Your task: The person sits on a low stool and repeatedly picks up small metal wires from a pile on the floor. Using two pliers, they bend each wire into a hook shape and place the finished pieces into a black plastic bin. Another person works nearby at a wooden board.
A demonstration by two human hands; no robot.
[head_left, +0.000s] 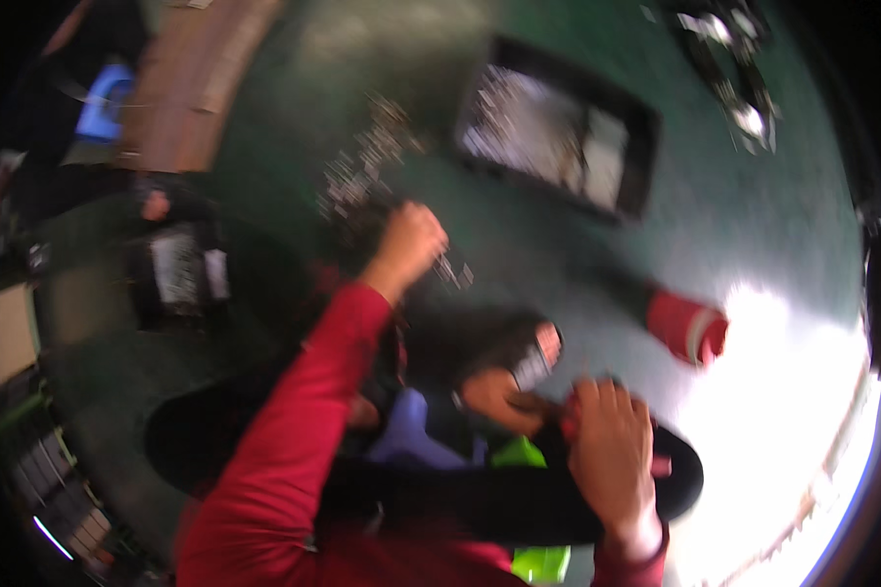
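Observation:
My left hand (411, 247) reaches forward over the green floor, its fingers curled closed. Small shiny metal pieces (452, 270) show right beside its fingers; blur hides whether they are gripped or lie below. Just beyond it spreads a loose pile of small metal pieces (374, 157). My right hand (612, 450) is close to my body at the lower right, fingers wrapped round something with red parts showing at both sides of the hand. What that thing is cannot be made out. My sandalled foot (504, 391) is on the floor between the hands.
A black crate (646, 166) holding metal pieces stands ahead. At right lies or stands a red container (671, 321) with a pale band. Dark metal objects (719, 68) are at the far right. A brown board (191, 83) and another black crate (137, 284) are at left.

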